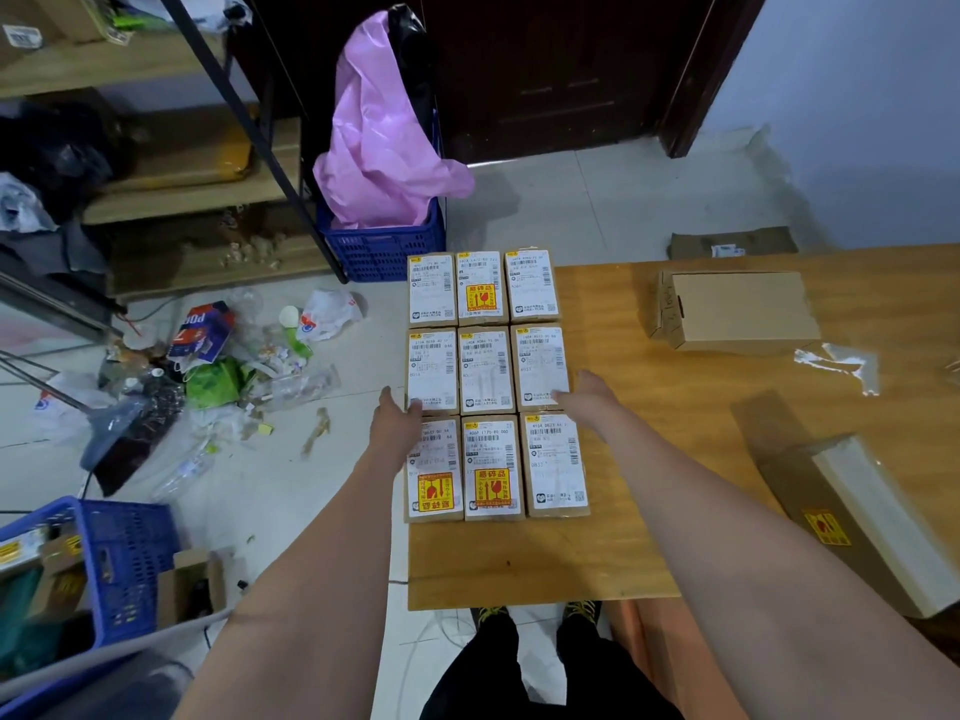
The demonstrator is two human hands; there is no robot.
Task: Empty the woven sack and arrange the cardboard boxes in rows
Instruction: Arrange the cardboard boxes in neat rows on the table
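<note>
Two bare forearms reach out over the wooden table (pixel 649 537). The left hand (pixel 397 418) lies flat, fingers straight, against the left side of the cardboard boxes (pixel 488 371); the right hand (pixel 587 394) presses open on their right side. The boxes sit between both hands in three rows of three.

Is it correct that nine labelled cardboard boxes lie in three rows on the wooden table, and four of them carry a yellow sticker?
Not quite. The head view shows nine boxes in three rows on the table, but only three carry a yellow sticker: the middle box of the far row, and the left and middle boxes of the near row. The rest is right.
</note>
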